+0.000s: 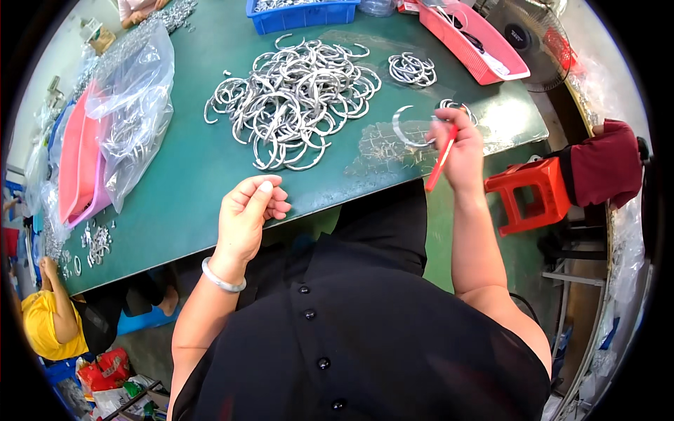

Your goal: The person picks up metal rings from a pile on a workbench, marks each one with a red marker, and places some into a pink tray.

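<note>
While a person in a yellow top (49, 324) crouches at the far left below the table's (189, 175) edge, pink trays (76, 165) lean at the left side of the green table, half covered by a clear plastic bag (137, 98) holding more metal rings. Small loose metal parts (95, 242) lie near the table's front left corner.

At the near edge, the left hand (247, 214), a pale bangle (221, 278) on its wrist, hovers with its fingers (263, 191) curled loosely inward and the thumb up; it appears to hold nothing, though the palm side is hidden from view.

Beyond it, at the table's centre, sits a large tangled heap of open silver rings (295, 98), each a thin shiny C-shaped band with a gap. A blue bin (303, 14) stands at the far edge behind the heap, and a smaller cluster of rings (412, 69) lies to the right of it.

Further right, the right hand (460, 151) is raised over the table's right front corner, its fingers pinched on a single silver ring (406, 130), a bright curved band open on one side, held just above the surface. The same hand also grips a red stick-like tool (441, 163) that slants down toward the table edge.

A long pink tray (477, 45) lies at the far right corner, and a red plastic stool (530, 193) stands on the floor beside the table.
</note>
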A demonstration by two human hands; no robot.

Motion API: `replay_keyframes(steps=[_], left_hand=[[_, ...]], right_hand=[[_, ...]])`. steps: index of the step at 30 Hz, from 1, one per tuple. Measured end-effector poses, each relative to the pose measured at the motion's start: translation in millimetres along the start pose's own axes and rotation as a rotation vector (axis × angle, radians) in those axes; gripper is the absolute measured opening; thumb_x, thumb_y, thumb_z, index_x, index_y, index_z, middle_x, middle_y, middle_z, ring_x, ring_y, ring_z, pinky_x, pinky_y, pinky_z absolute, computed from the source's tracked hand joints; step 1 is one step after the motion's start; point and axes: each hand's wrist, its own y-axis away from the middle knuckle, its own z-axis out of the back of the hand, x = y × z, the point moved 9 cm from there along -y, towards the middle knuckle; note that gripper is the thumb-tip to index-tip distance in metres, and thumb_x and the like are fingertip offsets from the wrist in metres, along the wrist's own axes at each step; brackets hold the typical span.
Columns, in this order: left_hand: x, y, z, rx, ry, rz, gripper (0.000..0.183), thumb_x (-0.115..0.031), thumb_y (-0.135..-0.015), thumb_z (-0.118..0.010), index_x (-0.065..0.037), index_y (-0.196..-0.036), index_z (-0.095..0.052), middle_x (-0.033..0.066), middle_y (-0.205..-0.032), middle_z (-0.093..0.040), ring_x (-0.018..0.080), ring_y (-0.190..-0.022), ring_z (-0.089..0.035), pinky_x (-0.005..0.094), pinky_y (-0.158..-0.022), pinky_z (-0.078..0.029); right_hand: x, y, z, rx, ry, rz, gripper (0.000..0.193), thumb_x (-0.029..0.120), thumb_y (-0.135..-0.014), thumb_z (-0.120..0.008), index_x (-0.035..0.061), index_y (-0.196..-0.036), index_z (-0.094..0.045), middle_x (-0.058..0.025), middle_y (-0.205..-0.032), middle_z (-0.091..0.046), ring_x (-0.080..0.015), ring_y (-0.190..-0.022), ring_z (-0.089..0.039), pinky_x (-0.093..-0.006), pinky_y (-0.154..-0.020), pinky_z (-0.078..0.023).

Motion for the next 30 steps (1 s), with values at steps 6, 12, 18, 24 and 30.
replay_keyframes(steps=[6,12,18,24,30], left_hand=[[2,-1,0,0.043,0.050,0.007,0.018,-0.013,-0.091,-0.047,0.000,-0.099,-0.057,0.0065,-0.080,-0.061,0.0133,-0.067,-0.058,0.0241,-0.062,-0.047],[2,1,3,0.044,0.074,-0.013,0.018,-0.012,-0.090,-0.047,0.000,-0.101,-0.057,0.0062,-0.081,-0.061,0.0128,-0.068,-0.059,0.0238,-0.062,-0.047],[2,0,2,0.066,0.083,0.006,0.018,-0.011,-0.090,-0.047,0.000,-0.101,-0.056,0.0056,-0.080,-0.061,0.0115,-0.067,-0.059,0.0218,-0.060,-0.046],[5,0,7,0.083,0.104,0.001,0.017,-0.011,-0.090,-0.047,-0.001,-0.101,-0.056,0.0055,-0.080,-0.061,0.0111,-0.067,-0.059,0.0213,-0.060,-0.046],[4,1,6,0.111,0.127,-0.025,0.017,-0.010,-0.089,-0.050,-0.001,-0.101,-0.057,0.0058,-0.081,-0.061,0.0117,-0.068,-0.059,0.0216,-0.060,-0.046]], right_hand=[[-34,-15,64,-0.129,0.326,-0.067,0.015,0.008,-0.084,-0.055,0.0031,-0.098,-0.056,-0.0055,-0.065,-0.059,-0.0135,-0.059,-0.055,-0.0260,-0.056,-0.045],[-4,-13,53,-0.162,1.145,0.199,0.022,0.024,-0.080,-0.059,0.0075,-0.094,-0.057,-0.0155,-0.075,-0.061,-0.0354,-0.068,-0.058,-0.0420,-0.062,-0.046],[29,-21,11,-0.062,0.548,0.212,0.018,0.014,-0.080,-0.062,0.0040,-0.094,-0.057,-0.0115,-0.073,-0.060,-0.0212,-0.062,-0.058,-0.0298,-0.057,-0.045],[100,3,-136,0.376,0.428,0.755,0.020,0.008,-0.072,-0.064,0.0069,-0.092,-0.059,-0.0090,-0.076,-0.059,-0.0274,-0.073,-0.057,-0.0363,-0.062,-0.046],[114,12,-215,0.564,0.786,1.070,0.023,0.006,-0.066,-0.057,0.0102,-0.089,-0.059,-0.0041,-0.077,-0.055,-0.0225,-0.076,-0.052,-0.0330,-0.061,-0.045]])
